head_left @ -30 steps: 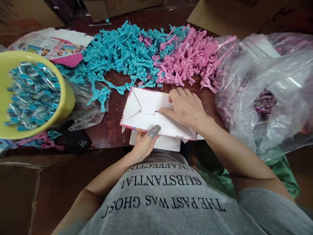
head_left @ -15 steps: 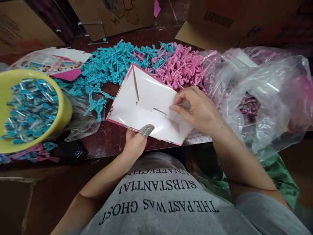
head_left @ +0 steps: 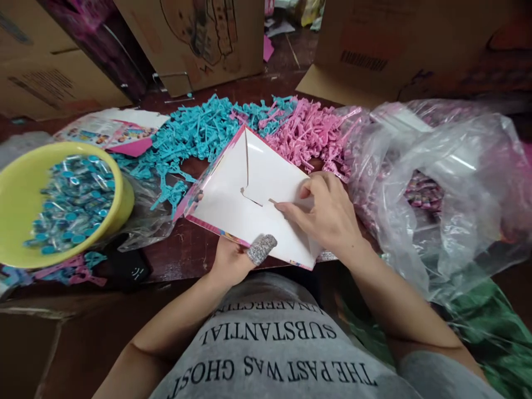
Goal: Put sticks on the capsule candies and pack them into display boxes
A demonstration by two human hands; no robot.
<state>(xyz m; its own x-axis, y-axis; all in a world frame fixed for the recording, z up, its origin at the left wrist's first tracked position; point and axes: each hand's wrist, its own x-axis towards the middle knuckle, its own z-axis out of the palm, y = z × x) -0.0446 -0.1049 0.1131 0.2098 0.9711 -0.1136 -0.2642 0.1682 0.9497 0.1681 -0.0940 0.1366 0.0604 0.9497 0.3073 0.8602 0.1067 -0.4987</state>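
A cardboard box [head_left: 224, 205] with white interlocking bottom flaps and pink printed edges is tilted in front of me. My left hand [head_left: 241, 257] grips its near edge, the thumb, wrapped in a grey sparkly cover, over the rim and the other fingers hidden beneath. On the flaps at the right side lies my right hand [head_left: 324, 208], thumb and fingers apart, the thumb tip touching the white card near the slot. Behind the box are heaps of turquoise plastic pieces [head_left: 199, 127] and pink plastic pieces [head_left: 303, 130].
At the left a yellow basin [head_left: 124, 199] holds many small turquoise-capped tubes [head_left: 75, 199]. A clear plastic bag [head_left: 453, 194] of pink items stands at the right. Large cartons [head_left: 216, 44] line the back. A black object [head_left: 128, 266] lies by the front edge.
My right hand has moved left across the flaps, and the flaps now lie flatter with the gap at the slot smaller. The camera view has tipped upward slightly.
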